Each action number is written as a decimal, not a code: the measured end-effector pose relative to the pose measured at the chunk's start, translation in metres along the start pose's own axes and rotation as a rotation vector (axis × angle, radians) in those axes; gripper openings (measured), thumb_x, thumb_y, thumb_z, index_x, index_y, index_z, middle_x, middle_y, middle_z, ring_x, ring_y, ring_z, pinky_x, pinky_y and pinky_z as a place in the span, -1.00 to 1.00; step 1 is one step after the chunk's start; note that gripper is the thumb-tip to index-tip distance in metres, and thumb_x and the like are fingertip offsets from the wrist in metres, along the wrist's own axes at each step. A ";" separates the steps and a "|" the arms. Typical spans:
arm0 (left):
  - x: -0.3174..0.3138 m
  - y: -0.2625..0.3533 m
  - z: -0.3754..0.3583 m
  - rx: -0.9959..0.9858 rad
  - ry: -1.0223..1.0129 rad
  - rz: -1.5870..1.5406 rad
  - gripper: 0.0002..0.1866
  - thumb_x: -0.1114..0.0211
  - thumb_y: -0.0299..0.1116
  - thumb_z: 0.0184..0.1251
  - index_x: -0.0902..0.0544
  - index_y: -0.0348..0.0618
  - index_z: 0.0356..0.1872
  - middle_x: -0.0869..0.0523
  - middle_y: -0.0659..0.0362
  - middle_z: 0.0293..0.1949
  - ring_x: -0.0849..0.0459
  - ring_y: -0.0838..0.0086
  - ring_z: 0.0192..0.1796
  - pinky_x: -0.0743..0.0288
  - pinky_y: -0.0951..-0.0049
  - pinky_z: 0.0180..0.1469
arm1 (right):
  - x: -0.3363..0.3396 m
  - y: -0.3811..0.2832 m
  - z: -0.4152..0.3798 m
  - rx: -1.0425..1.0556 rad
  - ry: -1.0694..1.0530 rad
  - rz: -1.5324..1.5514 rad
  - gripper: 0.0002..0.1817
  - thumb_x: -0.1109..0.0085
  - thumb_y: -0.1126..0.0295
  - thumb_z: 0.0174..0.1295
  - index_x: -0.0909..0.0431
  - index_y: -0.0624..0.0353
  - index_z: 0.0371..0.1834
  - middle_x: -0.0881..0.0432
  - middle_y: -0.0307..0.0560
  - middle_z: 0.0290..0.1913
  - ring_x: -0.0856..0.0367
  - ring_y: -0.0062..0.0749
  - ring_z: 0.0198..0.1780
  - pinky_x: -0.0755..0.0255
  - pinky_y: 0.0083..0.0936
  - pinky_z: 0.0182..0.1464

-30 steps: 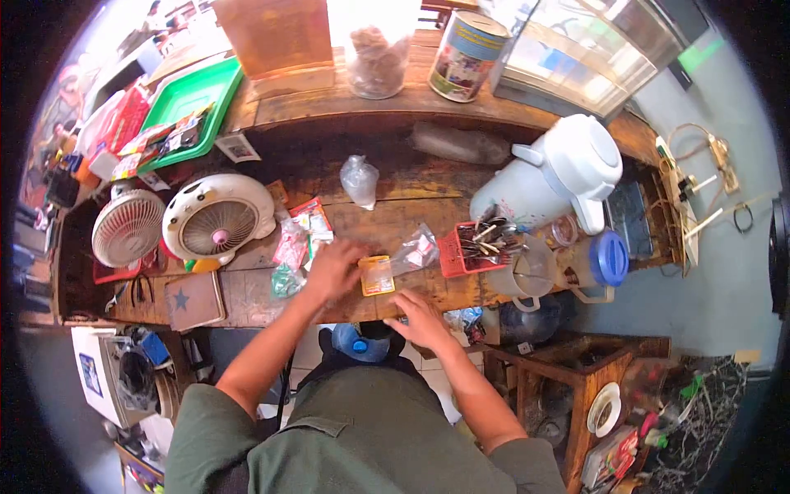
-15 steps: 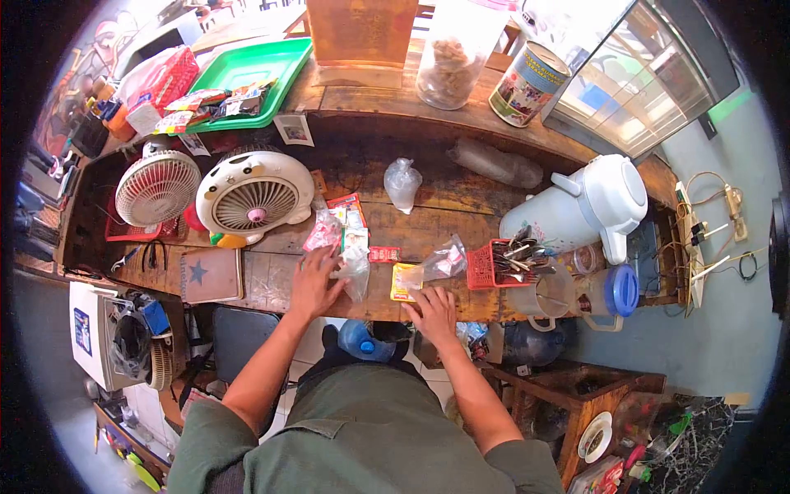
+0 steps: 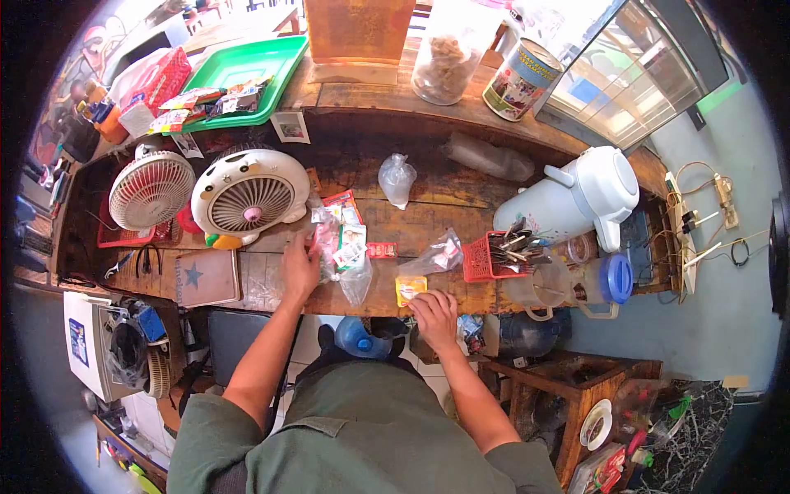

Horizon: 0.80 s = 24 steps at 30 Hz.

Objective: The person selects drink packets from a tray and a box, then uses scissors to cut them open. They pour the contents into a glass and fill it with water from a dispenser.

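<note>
My left hand (image 3: 299,265) is on the wooden counter at the left edge of a clear plastic bag with pink contents (image 3: 326,239). Its fingers are loosely apart, and none shows a grip. At the counter's front edge my right hand (image 3: 435,317) has its bent fingertips on the lower right corner of a yellow sachet (image 3: 410,288). A white-and-green packet (image 3: 351,249) and a clear bag (image 3: 357,282) overlap the pink one. Beside them lies a small red packet (image 3: 382,249). Above the yellow sachet rests another clear bag (image 3: 436,257) with small contents.
A red basket of cutlery (image 3: 487,262), a large thermos (image 3: 568,202) and a blue-lidded pitcher (image 3: 615,284) stand at the right. Two fans, one a white animal-shaped fan (image 3: 250,200), and a notebook (image 3: 207,278) are at the left. A knotted plastic bag (image 3: 398,180) sits behind.
My left hand has moved left, off the clear bag to the pink one's side. My right hand has shifted slightly, its fingers drawn together at the yellow sachet's corner.
</note>
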<state>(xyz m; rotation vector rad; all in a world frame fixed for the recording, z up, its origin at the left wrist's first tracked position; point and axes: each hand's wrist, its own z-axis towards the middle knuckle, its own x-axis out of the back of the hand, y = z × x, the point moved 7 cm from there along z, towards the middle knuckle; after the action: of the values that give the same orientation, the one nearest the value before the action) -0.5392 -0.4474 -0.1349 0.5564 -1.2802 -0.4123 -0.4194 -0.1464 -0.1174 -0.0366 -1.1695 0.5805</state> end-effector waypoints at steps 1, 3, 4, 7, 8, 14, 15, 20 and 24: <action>-0.008 -0.010 0.000 0.079 -0.018 -0.151 -0.60 -0.37 -0.41 0.14 -0.56 -0.15 0.05 -0.68 0.03 -0.21 -0.63 0.09 -0.13 -0.48 0.16 -0.05 | 0.007 -0.002 0.003 -0.025 0.043 0.034 -0.81 -0.30 0.33 0.15 -0.61 0.02 -0.18 -0.63 -0.26 -0.07 -0.53 -0.27 0.08 -0.27 -0.17 0.16; -0.021 -0.026 0.000 0.166 -0.059 -0.263 -0.67 -0.38 -0.43 0.16 -0.59 -0.18 -0.03 -0.69 0.08 -0.29 -0.64 0.21 -0.22 -0.49 0.26 -0.10 | 0.016 -0.006 0.009 -0.048 0.085 0.071 -0.85 -0.28 0.36 0.16 -0.60 0.03 -0.21 -0.64 -0.23 -0.12 -0.56 -0.25 0.04 -0.29 -0.19 0.15; -0.028 -0.037 -0.001 0.253 -0.101 -0.375 -0.73 -0.39 -0.44 0.18 -0.62 -0.21 -0.10 -0.69 0.14 -0.37 -0.64 0.33 -0.31 -0.50 0.36 -0.16 | 0.022 -0.001 0.010 -0.144 0.147 0.165 -0.88 -0.24 0.38 0.21 -0.59 0.07 -0.21 -0.65 -0.18 -0.15 -0.58 -0.20 0.01 -0.32 -0.21 0.11; -0.030 -0.047 0.001 0.242 -0.089 -0.650 -0.85 -0.36 -0.42 0.26 -0.64 -0.24 -0.21 -0.69 0.21 -0.38 -0.60 0.54 -0.35 -0.47 0.51 -0.22 | 0.023 0.010 0.012 -0.416 0.154 0.392 -0.90 -0.16 0.39 0.29 -0.57 0.14 -0.20 -0.65 -0.08 -0.21 -0.60 -0.08 -0.03 -0.38 -0.23 0.06; -0.029 -0.050 0.000 0.241 -0.088 -0.648 -0.85 -0.36 -0.42 0.26 -0.64 -0.24 -0.21 -0.69 0.21 -0.38 -0.60 0.54 -0.35 -0.47 0.51 -0.22 | 0.015 0.019 0.009 -0.590 0.097 0.521 -0.88 -0.11 0.39 0.33 -0.56 0.18 -0.19 -0.66 -0.04 -0.23 -0.60 -0.01 -0.04 -0.40 -0.23 0.03; -0.008 -0.042 -0.007 0.262 0.003 -0.717 -0.87 -0.31 -0.41 0.32 -0.61 -0.25 -0.23 -0.70 0.21 -0.35 -0.62 0.56 -0.29 -0.48 0.53 -0.19 | 0.013 0.026 0.027 -0.431 0.165 0.410 -0.73 -0.13 0.36 0.33 -0.50 0.20 0.04 -0.54 0.10 0.05 -0.51 0.08 0.09 -0.39 -0.23 0.11; 0.009 -0.026 -0.009 0.215 0.087 -0.637 -0.87 -0.31 -0.41 0.32 -0.60 -0.25 -0.23 -0.70 0.18 -0.35 -0.64 0.54 -0.28 -0.48 0.52 -0.18 | 0.015 0.026 0.028 -0.426 0.160 0.417 -0.73 -0.13 0.36 0.33 -0.50 0.20 0.04 -0.54 0.10 0.05 -0.51 0.08 0.09 -0.39 -0.23 0.11; 0.042 0.004 -0.015 0.144 0.239 -0.550 -0.87 -0.32 -0.44 0.30 -0.58 -0.25 -0.23 -0.73 0.11 -0.32 -0.69 0.47 -0.24 -0.50 0.47 -0.17 | 0.030 0.002 0.027 -0.253 0.186 0.334 -0.61 -0.27 0.40 0.19 -0.48 0.21 0.08 -0.49 0.07 0.15 -0.46 0.06 0.18 -0.35 -0.19 0.20; 0.062 0.031 -0.020 0.018 0.311 -0.386 -0.89 -0.35 -0.52 0.20 -0.59 -0.22 -0.30 -0.72 0.10 -0.34 -0.69 0.37 -0.27 -0.49 0.41 -0.17 | 0.007 -0.016 0.033 -0.369 0.118 0.701 -0.63 -0.31 0.45 0.15 -0.49 0.22 0.03 -0.50 0.09 0.14 -0.48 -0.05 0.20 -0.36 -0.29 0.21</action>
<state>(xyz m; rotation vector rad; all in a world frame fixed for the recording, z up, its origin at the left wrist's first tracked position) -0.5056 -0.4552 -0.0712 0.8529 -0.8774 -0.6078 -0.4395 -0.1651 -0.0928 -0.8113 -1.1239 0.9502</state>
